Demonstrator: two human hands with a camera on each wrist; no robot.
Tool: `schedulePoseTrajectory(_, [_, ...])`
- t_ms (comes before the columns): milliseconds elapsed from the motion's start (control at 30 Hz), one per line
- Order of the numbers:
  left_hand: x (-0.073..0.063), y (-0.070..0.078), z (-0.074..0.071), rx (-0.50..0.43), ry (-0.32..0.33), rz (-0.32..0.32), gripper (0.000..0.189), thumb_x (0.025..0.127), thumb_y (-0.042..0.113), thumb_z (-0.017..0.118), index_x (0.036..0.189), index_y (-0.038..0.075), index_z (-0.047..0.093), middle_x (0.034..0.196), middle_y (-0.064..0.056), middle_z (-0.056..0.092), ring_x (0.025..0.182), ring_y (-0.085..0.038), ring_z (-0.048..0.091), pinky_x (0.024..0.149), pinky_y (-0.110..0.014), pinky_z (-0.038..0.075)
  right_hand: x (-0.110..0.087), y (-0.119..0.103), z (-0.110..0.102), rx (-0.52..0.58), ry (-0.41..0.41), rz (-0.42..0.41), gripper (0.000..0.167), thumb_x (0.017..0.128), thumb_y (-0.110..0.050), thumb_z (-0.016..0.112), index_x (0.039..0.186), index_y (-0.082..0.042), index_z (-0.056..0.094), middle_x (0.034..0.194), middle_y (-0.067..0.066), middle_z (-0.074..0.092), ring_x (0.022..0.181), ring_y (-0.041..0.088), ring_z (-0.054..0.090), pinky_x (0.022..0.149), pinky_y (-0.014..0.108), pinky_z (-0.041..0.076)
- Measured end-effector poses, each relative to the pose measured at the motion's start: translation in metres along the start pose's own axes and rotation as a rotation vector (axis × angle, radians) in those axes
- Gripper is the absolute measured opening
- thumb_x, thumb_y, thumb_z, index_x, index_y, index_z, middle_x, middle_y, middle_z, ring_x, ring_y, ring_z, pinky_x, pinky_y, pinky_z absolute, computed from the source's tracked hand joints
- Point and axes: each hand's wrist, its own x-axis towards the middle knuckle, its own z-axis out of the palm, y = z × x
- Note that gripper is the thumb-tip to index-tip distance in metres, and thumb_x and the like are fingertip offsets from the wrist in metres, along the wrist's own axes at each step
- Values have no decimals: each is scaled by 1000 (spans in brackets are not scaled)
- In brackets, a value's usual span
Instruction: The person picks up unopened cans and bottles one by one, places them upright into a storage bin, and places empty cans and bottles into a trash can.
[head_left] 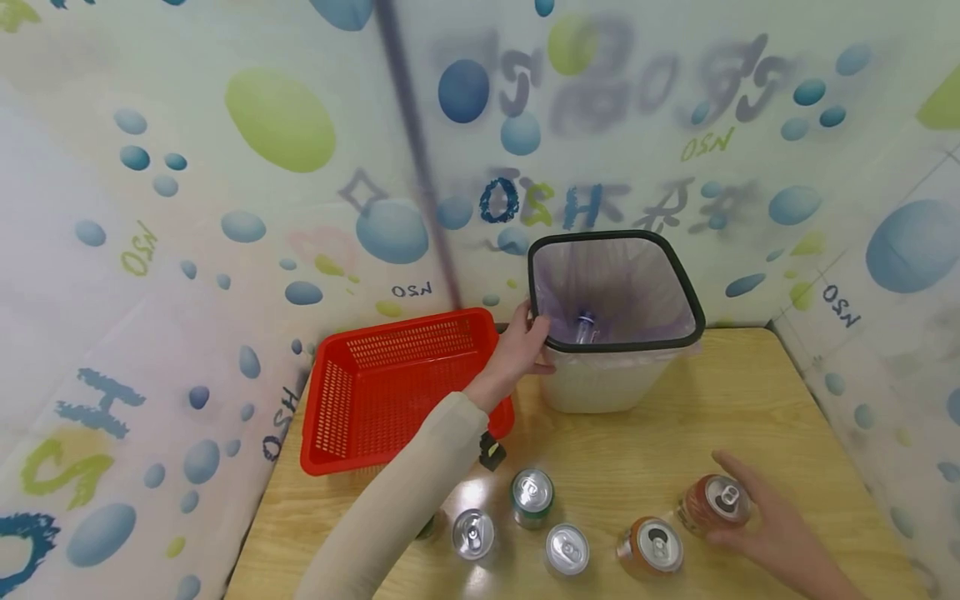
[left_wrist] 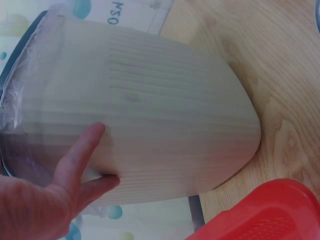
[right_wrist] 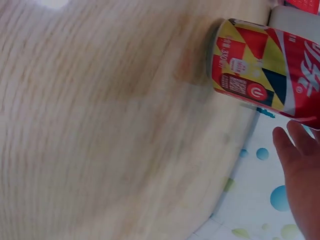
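My left hand grips the left corner of the black rim of a lined trash bin. In the left wrist view, two of its fingers lie against the bin's pale outer wall. Inside the bin, a clear plastic bottle rests in the purple liner. My right hand is at a red soda can, thumb and fingers spread on either side of it. The right wrist view shows the can's red and gold side, with fingertips right by its edge.
An orange can stands just left of the red one. Farther left are a green can and two silver-topped cans, one here. A red plastic basket sits left of the bin. Patterned walls border the wooden table.
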Motion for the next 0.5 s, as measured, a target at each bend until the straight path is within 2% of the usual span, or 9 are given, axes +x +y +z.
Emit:
schedulePoseTrajectory(133, [0, 0, 0, 3, 1, -2, 69, 108, 38, 45, 166, 17, 15, 161, -14, 39, 136, -32, 52, 85, -48, 61, 0, 1, 3, 16, -4, 16, 110, 71, -18, 95, 162, -16, 34, 158, 0, 43, 131, -24, 21, 99, -3, 15])
schedulePoseTrajectory(267, [1, -1, 1, 8, 2, 0, 68, 108, 38, 45, 166, 18, 16, 162, -13, 38, 137, -32, 51, 85, -49, 61, 2, 3, 6, 17, 5, 3, 109, 70, -18, 96, 161, -12, 35, 152, 21, 49, 130, -25, 23, 100, -3, 16])
schedulePoseTrajectory(400, [2, -3, 0, 9, 1, -3, 69, 109, 39, 46, 166, 18, 15, 164, -12, 36, 139, -32, 49, 86, -49, 61, 2, 8, 10, -2, 19, -1, 108, 70, -21, 96, 159, -9, 37, 150, 22, 50, 129, -25, 23, 100, -3, 17])
schedulePoseTrajectory(500, [1, -3, -1, 0, -2, -4, 68, 109, 39, 46, 166, 18, 15, 164, -12, 35, 140, -33, 49, 86, -49, 61, 1, 11, 13, -35, 24, 36, 102, 72, -27, 95, 156, -8, 42, 148, 19, 53, 127, -21, 30, 97, -2, 21])
